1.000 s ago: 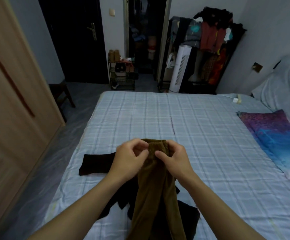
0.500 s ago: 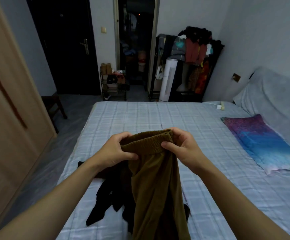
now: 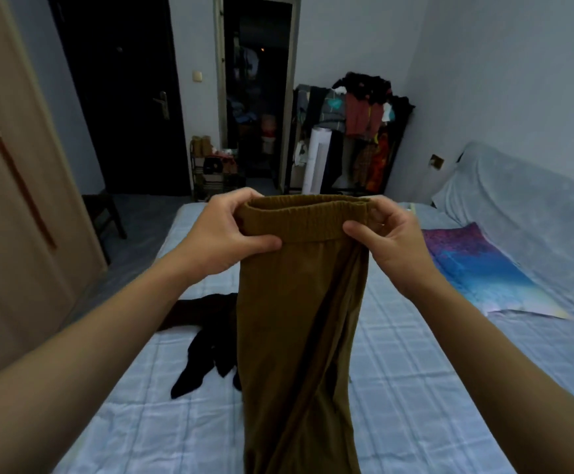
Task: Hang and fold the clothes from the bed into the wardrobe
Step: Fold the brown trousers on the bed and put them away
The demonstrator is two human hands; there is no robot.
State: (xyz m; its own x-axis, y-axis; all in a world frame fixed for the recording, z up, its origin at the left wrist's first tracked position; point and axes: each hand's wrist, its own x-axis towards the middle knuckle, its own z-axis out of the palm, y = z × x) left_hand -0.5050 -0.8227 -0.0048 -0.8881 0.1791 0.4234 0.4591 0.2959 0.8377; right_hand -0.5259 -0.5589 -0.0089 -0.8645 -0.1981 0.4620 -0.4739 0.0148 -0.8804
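Brown trousers (image 3: 289, 319) with an elastic waistband hang upright in front of me, above the bed (image 3: 415, 388). My left hand (image 3: 225, 234) grips the left end of the waistband, thumb on the near side. At the waistband's right end my right hand (image 3: 386, 241) pinches the cloth. The legs drop out of view at the bottom. A black garment (image 3: 206, 333) lies crumpled on the checked sheet behind the trousers, partly hidden by them. The wooden wardrobe (image 3: 11, 206) stands at the left, doors shut.
A purple-blue pillow (image 3: 477, 268) lies on the bed's right side, near the covered headboard (image 3: 525, 206). A loaded clothes rack (image 3: 357, 131) and a shoe shelf (image 3: 213, 172) stand at the far wall. A dark stool (image 3: 104, 213) sits between wardrobe and bed.
Both hands have risen with the trousers and moved apart, stretching the waistband wide. More of the black garment shows on the sheet.
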